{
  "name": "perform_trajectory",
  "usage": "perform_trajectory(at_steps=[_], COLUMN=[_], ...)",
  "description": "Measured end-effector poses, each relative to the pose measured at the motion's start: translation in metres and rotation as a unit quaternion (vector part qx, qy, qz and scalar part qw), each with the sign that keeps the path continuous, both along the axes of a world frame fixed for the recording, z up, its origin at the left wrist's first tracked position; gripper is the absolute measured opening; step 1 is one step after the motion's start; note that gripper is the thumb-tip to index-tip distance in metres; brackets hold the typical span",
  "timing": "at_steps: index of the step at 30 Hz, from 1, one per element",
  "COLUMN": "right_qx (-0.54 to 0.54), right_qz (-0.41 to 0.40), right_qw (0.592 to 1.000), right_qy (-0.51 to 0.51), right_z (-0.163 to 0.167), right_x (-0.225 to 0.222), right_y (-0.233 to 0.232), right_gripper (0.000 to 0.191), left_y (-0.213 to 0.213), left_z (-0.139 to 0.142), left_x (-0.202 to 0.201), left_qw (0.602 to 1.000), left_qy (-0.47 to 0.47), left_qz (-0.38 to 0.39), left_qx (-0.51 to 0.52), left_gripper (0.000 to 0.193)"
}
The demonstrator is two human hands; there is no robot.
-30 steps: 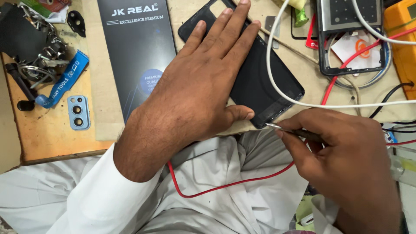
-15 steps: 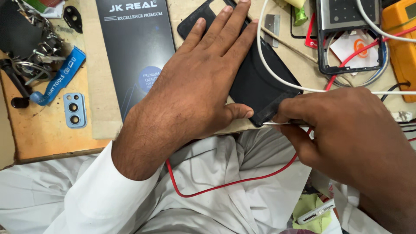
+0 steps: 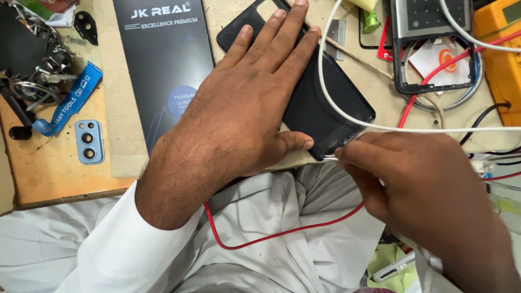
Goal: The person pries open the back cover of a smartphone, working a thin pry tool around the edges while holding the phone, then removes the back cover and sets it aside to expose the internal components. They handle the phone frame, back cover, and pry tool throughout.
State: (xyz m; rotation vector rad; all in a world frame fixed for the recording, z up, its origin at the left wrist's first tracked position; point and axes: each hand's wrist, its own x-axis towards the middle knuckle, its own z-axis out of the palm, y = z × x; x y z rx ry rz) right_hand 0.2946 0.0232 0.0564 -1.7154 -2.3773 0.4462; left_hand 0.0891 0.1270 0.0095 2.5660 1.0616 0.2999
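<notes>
My left hand [image 3: 239, 114] lies flat, fingers spread, on a black phone [image 3: 325, 111] that rests slantwise at the front edge of the wooden bench [image 3: 54, 179]; its thumb touches the phone's near edge. My right hand [image 3: 429, 190] pinches a thin metal tool [image 3: 329, 157] whose tip sits at the phone's near corner. A white cable [image 3: 336, 103] runs across the phone.
A long black box [image 3: 163, 59] lies left of the phone. A blue camera-lens frame [image 3: 89, 141] and a blue tool [image 3: 68, 106] sit further left. A phone frame [image 3: 434, 49], a yellow meter [image 3: 499, 49] and red wire [image 3: 282, 233] crowd the right and my lap.
My right hand has moved up and left, bringing the metal tool's tip to the phone's near corner. The left hand stays pressed on the phone.
</notes>
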Motion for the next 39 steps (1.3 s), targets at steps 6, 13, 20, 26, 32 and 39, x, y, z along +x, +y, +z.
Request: perform_trajectory(at_steps=[6,13,20,26,32,39], right_qx=[0.064,0.044,0.103,0.123,0.173,0.169], right_qz=[0.017,-0.09,-0.121,-0.168,-0.145,-0.157], right_qw=[0.997,0.988,0.982,0.973,0.972,0.97], right_qy=[0.029,0.114,0.098,0.102,0.06,0.077], right_z=[-0.012,-0.023,-0.019,-0.029,-0.034,-0.029], right_x=[-0.001,-0.011,-0.012,-0.022,-0.024,-0.03], right_y=[-0.009,-0.028,-0.04,-0.045,-0.048,-0.047], right_gripper=[0.02,0.025,0.032,0.03,0.028,0.03], left_y=[0.0,0.001,0.0,0.001,0.001,0.001], left_z=[0.002,0.0,-0.002,-0.003,-0.003,-0.001], left_x=[0.0,0.001,0.002,0.002,0.003,0.002], left_qw=[1.0,1.0,1.0,1.0,1.0,1.0], left_qy=[0.003,0.004,0.01,0.008,0.013,-0.004], left_qz=[0.0,0.005,0.008,0.01,0.008,0.007], left_qx=[-0.006,-0.002,-0.004,-0.007,-0.01,-0.009], left_gripper=[0.13,0.131,0.129,0.129,0.128,0.127])
